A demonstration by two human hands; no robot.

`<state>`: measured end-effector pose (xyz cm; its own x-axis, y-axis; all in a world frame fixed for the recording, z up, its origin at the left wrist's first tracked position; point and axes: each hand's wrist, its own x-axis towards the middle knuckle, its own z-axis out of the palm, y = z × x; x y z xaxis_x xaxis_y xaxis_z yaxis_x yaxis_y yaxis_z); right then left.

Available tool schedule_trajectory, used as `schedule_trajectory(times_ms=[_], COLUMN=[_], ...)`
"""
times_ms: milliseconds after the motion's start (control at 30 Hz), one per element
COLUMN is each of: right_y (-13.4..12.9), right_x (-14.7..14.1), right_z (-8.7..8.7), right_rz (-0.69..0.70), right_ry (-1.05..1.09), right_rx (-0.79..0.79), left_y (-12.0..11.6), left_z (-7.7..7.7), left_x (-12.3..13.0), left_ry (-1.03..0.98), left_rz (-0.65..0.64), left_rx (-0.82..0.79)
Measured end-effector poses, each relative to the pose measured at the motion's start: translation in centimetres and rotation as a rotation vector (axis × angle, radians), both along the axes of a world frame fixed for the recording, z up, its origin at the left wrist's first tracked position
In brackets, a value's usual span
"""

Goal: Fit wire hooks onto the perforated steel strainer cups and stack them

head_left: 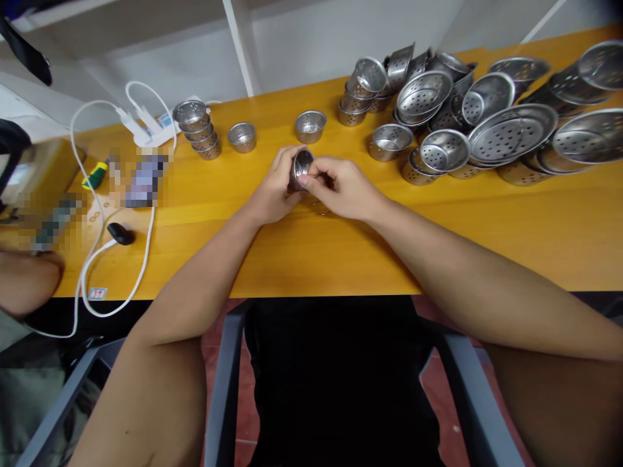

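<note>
My left hand (pixel 276 188) is wrapped round a small perforated metal cup (pixel 302 162), tilted with its opening toward my right. At the cup's near rim, the thumb and forefinger of my right hand (pixel 341 185) are pinched together; whether something thin is between them is too small to tell. A bit of thin wire (pixel 322 213) shows on the table just below my right hand. Behind the hands a single metal cup (pixel 310 126) stands upright, and another cup (pixel 242 137) stands to its left.
Stacked perforated cups (pixel 191 117) stand at the left. Many metal strainer cups (pixel 445 150) crowd the right. A power strip (pixel 154 132), white cables, a phone (pixel 146 181) and a green-yellow tool (pixel 95 176) lie left on the wooden table (pixel 195 259). Another person's arm (pixel 26 280) rests at far left.
</note>
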<state>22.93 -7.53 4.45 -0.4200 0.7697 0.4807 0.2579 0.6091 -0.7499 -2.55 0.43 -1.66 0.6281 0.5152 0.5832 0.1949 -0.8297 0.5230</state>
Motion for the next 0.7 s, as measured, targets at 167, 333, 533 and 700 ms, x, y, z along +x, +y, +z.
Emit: schedule_trajectory(times_ms=[167,333,533,700], right_y=[0.4,0.9,1.3,1.4], right_x=[0.0,0.1,1.3,2.1], right_z=[0.1,0.2,1.0,0.7], right_rz=[-0.047,-0.044,0.076,0.025], right_ry=[0.005,0.086,0.239,0.191], right_rx=[0.014,-0.066,-0.186,-0.153], left_y=[-0.1,0.0,-0.5,0.5], left_z=[0.0,-0.1,0.5,0.6], left_x=[0.3,0.5,-0.4,-2.0], left_ry=[-0.022,0.001,0.048,0.021], left_rz=[0.012,0.053,0.104,0.309], left_rx=[-0.010,-0.005,-0.055,-0.102])
